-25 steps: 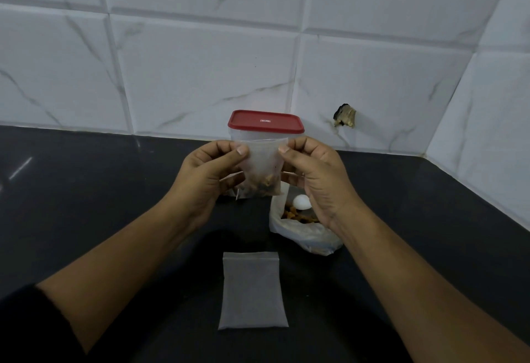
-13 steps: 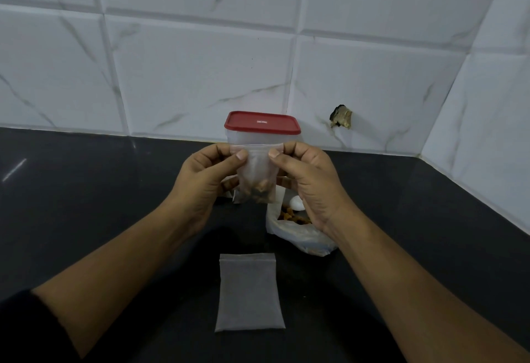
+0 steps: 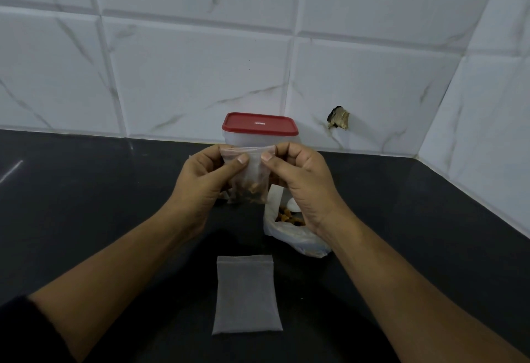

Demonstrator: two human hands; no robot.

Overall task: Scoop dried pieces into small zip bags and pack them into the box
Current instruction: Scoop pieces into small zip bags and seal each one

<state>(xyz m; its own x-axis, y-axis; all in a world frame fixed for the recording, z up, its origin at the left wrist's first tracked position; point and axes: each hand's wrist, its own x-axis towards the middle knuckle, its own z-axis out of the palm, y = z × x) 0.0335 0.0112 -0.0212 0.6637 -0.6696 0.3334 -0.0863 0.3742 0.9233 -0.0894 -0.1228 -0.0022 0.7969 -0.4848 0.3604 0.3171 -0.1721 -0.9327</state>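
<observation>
Head view: we pinch the filled zip bag [image 3: 249, 174] at its top strip, left hand [image 3: 202, 183] and right hand [image 3: 301, 182] gripping either side. Below them lies an empty bag [image 3: 246, 295]; behind, the box [image 3: 259, 133] is lidded. A half-pressed seal could spill pieces.

We see a thin, clear plastic zip bag [image 3: 252, 173], a frosted plastic box [image 3: 258, 140] with a smooth red plastic lid [image 3: 259, 124], a matt, cloudy plastic pouch [image 3: 246, 295], a crinkled white plastic bag [image 3: 295, 238], a smooth black counter [image 3: 86, 190] with a faint sheen, and glossy marble-veined wall tiles [image 3: 200, 75]
</observation>
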